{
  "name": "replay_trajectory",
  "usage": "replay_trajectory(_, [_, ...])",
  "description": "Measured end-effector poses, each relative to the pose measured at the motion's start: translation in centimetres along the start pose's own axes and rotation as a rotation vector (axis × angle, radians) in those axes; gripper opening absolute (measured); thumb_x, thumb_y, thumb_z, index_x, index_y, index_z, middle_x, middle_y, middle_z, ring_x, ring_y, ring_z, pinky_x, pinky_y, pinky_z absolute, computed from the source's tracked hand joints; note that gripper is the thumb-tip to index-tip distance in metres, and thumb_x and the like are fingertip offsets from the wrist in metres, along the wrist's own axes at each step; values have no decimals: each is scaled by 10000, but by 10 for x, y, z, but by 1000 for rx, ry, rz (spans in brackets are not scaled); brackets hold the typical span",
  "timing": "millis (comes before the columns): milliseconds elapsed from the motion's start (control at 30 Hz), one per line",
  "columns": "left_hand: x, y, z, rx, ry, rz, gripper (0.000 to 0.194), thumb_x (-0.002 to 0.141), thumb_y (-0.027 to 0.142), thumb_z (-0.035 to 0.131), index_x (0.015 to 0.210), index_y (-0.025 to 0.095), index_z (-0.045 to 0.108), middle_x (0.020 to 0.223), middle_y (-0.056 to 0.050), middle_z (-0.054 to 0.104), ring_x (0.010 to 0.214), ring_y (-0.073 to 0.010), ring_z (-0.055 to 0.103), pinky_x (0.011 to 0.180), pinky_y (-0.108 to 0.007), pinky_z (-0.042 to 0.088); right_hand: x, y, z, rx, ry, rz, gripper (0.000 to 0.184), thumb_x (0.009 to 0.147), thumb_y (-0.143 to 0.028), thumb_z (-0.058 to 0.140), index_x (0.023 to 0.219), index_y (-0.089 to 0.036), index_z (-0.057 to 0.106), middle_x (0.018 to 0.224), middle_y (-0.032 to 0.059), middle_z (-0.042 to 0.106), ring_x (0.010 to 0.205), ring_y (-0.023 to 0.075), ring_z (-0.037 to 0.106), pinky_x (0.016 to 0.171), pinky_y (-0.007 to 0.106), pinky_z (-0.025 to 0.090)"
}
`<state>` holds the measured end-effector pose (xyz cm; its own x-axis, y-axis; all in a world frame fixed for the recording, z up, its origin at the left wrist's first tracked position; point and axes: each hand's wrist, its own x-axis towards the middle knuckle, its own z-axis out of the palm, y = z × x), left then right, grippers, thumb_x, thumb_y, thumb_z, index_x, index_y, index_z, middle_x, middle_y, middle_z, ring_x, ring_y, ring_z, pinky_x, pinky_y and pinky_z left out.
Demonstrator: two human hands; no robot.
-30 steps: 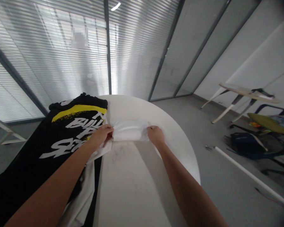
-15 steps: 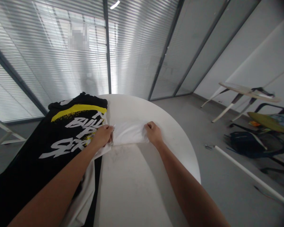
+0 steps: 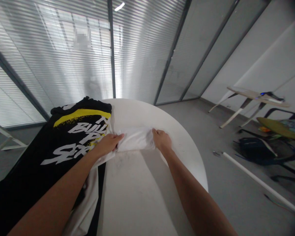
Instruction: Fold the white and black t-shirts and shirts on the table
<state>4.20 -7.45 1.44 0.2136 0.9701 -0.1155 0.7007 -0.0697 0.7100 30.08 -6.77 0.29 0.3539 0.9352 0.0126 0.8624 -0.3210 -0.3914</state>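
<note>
Left hand (image 3: 108,144), right hand (image 3: 161,140) apart, flat on either end of folded white cloth (image 3: 135,139) on round worktop (image 3: 137,111); even pressure suits.

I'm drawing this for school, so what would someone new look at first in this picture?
The black T-shirt with its yellow stripe and white lettering stands out first, lying across the left side of the round white table. Next come the left hand and the right hand, resting on either end of a folded white cloth near the table's middle. Behind them, bright slatted blinds fill the tall windows.
</note>
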Motion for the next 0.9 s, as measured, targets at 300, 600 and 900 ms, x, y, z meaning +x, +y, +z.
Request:
replay_trajectory(300, [2,-7,-4,-94,-22,-87,507,831,635,432,564,206,477,433,36,466,378,-113,428,478,-258,309,6,4,-4,-41,-32,59,662,934,-608,242,987,-155,722,1018,196,701,959,298,660,818,375,464])
replay_trajectory(600, [0,-12,-7,499,376,46,405,941,384,287,748,196,590,766,-84,674,807,-220,616,743,-316,388,-27,-15,-3,-41,238,-791,437,881,-291,478,1307,-208,532,1411,101,489,1372,264,320,1117,437,203])
replay_trajectory(900, [0,-17,3,675,298,34,300,889,334,381,858,186,640,1031,-135,676,1036,-333,562,863,-482,371,-33,-18,15,-118,24,-887,452,977,-334,353,1418,-305,448,1473,25,449,1372,214,350,1129,424,213])
